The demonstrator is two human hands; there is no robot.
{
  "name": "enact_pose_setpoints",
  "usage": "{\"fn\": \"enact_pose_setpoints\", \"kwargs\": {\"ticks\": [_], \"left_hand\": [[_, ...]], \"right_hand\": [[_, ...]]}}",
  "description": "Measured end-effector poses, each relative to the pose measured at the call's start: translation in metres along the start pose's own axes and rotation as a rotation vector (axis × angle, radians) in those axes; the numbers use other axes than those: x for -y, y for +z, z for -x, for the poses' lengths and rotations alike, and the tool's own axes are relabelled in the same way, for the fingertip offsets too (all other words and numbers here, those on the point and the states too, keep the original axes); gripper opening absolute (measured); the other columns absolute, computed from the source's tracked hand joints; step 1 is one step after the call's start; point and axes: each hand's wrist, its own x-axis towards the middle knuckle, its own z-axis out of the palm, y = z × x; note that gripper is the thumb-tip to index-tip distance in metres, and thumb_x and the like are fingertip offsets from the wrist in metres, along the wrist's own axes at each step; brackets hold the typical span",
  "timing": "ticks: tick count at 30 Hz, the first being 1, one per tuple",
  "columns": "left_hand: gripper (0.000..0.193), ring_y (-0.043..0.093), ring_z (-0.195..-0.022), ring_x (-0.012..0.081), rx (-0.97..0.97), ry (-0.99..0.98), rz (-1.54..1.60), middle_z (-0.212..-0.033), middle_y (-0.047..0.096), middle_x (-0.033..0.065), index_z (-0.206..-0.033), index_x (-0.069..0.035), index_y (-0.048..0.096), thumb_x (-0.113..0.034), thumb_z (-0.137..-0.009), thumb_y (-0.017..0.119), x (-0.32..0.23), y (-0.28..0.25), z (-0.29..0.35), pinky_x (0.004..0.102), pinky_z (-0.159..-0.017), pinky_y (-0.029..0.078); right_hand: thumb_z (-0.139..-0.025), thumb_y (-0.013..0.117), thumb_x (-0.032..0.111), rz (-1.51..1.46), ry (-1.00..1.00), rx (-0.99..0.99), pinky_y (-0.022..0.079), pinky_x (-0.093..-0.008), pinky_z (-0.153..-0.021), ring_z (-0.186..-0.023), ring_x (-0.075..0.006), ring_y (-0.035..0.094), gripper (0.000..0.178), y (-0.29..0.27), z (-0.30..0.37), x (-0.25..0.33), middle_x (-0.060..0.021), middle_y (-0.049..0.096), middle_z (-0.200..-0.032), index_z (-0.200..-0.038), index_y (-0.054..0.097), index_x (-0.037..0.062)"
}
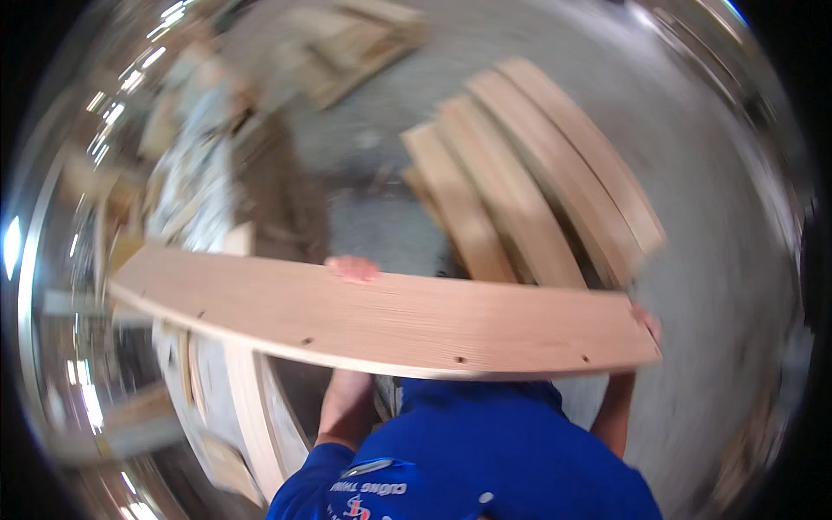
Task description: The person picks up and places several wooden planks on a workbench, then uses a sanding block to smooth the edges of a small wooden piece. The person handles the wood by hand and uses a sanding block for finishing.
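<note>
A long, pale wooden board point(416, 321) spans the view crosswise in front of my body, with several small dark holes along its near edge. Round its far edge, left of the middle, curl the fingers of my left hand point(354, 269); the rest of that hand is hidden under the board. At the board's right end my right hand point(646, 322) grips the edge, its palm mostly out of sight. Both forearms pass beneath the board from my blue shirt.
Beyond the board, several wooden planks point(511, 173) lie side by side in a stack. Farther off, another wood stack point(355, 39) rests on the grey floor point(719, 199). To the left stands a cluttered workbench point(204, 186) with a pale upright-looking strip of wood point(251, 407) by it.
</note>
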Motion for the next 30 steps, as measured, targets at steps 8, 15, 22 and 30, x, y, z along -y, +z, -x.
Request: {"fn": "enact_pose_setpoints", "kwargs": {"ticks": [8, 15, 22, 30], "left_hand": [[0.022, 0.053, -0.082, 0.0219, -0.263, 0.565, -0.170, -0.088, 0.056, 0.0058, -0.100, -0.009, 0.053, -0.030, -0.107, 0.049, -0.225, 0.066, 0.142, 0.0403, -0.084, 0.046], [0.020, 0.049, -0.086, 0.0217, -0.240, 0.819, -0.203, -0.086, 0.050, 0.0042, -0.098, -0.010, 0.049, -0.027, -0.107, 0.047, -0.390, -0.011, 0.191, 0.0404, -0.087, 0.043], [0.021, 0.055, -0.088, 0.0231, -0.329, 0.960, -0.190, -0.092, 0.059, 0.0059, -0.100, -0.010, 0.055, -0.030, -0.106, 0.049, -0.524, -0.069, 0.227, 0.0420, -0.089, 0.046], [0.042, 0.067, -0.089, 0.0243, -0.436, 1.129, -0.126, -0.100, 0.074, 0.0079, -0.103, -0.013, 0.069, -0.050, -0.103, 0.047, -0.609, -0.172, 0.242, 0.0437, -0.083, 0.052]], "right_hand": [[-0.112, 0.014, 0.042, -0.084, 0.221, 0.463, 0.034, -0.0560, -0.115, -0.113, -0.0344, 0.056, 0.067, 0.182, 0.007, -0.072, -0.0135, 0.063, -0.092, -0.083, 0.062, 0.0052], [-0.112, 0.013, 0.047, 0.012, 0.186, 0.730, 0.033, -0.0516, -0.118, -0.112, -0.0321, 0.057, 0.073, 0.462, 0.052, -0.146, -0.0123, 0.062, -0.089, -0.076, 0.060, 0.0051], [-0.112, 0.019, 0.046, -0.340, 0.188, 1.061, 0.040, -0.0432, -0.104, -0.103, -0.0270, 0.054, 0.061, 0.695, 0.129, -0.212, -0.0104, 0.056, -0.087, -0.079, 0.051, 0.0056], [-0.111, 0.043, 0.037, 0.038, -0.066, 0.944, 0.044, -0.0358, -0.097, -0.105, -0.0209, 0.053, 0.031, 0.922, 0.194, -0.313, -0.0081, 0.056, -0.106, -0.111, 0.054, 0.0079]]}}
